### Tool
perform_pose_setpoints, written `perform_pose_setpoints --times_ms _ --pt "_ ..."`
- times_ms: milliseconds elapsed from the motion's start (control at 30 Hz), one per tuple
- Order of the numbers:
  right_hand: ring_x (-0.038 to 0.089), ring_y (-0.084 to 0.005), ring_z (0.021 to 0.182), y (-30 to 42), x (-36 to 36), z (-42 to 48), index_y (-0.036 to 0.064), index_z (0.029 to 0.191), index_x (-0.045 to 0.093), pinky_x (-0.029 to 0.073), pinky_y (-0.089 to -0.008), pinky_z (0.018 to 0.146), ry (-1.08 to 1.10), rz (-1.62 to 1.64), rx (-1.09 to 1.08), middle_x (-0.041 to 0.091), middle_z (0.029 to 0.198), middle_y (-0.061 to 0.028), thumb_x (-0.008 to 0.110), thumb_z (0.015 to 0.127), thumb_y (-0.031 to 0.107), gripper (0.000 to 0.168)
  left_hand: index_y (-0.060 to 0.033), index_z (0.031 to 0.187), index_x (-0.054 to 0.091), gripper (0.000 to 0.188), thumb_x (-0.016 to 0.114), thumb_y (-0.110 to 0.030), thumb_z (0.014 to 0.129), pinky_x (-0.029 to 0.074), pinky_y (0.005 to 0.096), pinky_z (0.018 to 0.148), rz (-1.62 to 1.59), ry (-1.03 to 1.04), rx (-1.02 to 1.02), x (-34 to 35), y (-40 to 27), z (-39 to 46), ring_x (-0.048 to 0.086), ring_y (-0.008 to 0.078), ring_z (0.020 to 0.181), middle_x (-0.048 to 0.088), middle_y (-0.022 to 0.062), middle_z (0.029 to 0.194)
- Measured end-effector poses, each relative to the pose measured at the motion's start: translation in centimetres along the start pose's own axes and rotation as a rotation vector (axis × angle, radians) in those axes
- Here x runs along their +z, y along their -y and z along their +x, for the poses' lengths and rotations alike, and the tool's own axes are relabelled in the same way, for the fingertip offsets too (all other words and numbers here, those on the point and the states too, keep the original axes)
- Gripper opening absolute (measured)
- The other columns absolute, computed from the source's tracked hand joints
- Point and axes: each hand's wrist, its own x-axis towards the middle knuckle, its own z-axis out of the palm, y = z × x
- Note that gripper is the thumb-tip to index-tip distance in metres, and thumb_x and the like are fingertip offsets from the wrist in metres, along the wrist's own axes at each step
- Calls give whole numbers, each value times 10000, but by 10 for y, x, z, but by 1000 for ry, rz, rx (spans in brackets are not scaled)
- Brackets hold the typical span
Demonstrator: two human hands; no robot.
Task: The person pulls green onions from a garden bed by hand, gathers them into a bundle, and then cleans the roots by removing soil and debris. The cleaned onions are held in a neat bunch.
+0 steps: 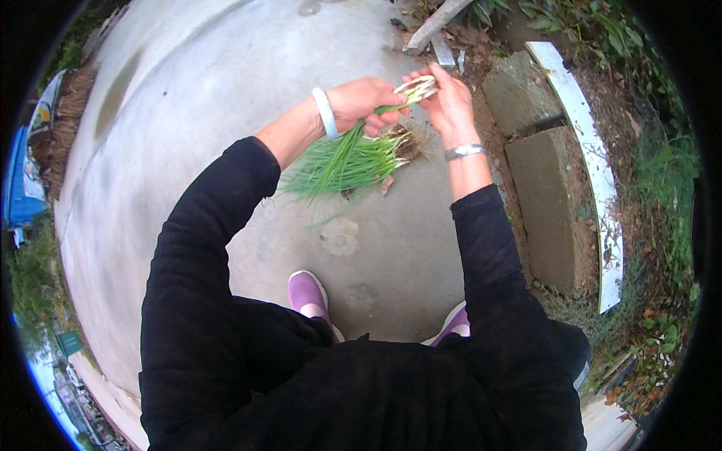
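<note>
My left hand [372, 104], with a pale bangle at the wrist, grips a small bunch of thin green onions [417, 88]. Their white ends point right and the long green leaves hang down to the left. Around those white ends curl the fingers and thumb of my right hand [451, 101], which has a silver bracelet below it; its fingertips are partly hidden. Beneath both hands, a larger pile of green onions [350, 166] lies on the concrete, its roots [414, 146] brown and soil-covered at the right side.
Concrete ground [225, 101] stretches ahead and left. At the right run stone blocks [544, 197], a white board [592, 146] and plants. A wooden pole [434, 25] lies at the top. My purple shoes [308, 290] are below the pile. A dry leaf [387, 185] lies beside the onions.
</note>
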Motion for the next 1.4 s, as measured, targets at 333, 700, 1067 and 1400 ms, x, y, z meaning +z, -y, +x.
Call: perform_pose_setpoints --times_ms 333,700,1067,1400 --pt "627 -232 923 -9 19 -8 -64 1185 510 490 -330 816 284 -188 332 615 1070 -186 383 909 602 732 -35 963 523 224 487 -256 947 359 243 433 -154 -219 194 -15 4 -14 433 94 509 499 10 657" --pt "621 -281 946 -11 58 -20 -55 996 577 510 -395 830 432 21 250 631 1017 -207 448 952 386 462 -37 900 512 302 463 -329 958 347 239 445 -122 -20 229 0 13 -25 424 95 508 487 17 643" --pt "621 -339 945 32 12 10 -7 956 561 500 -469 860 245 378 143 640 974 -194 380 981 381 429 -50 923 528 204 525 -254 936 388 246 474 94 130 10 -4 20 -35 452 90 494 496 -3 627" --pt "551 -376 1077 55 -6 10 -49 1034 532 438 -495 966 239 418 50 593 1067 -239 344 997 290 389 22 1290 449 564 611 -250 824 418 371 969 1231 -684 54 -96 32 -40 517 317 1161 526 222 1256"
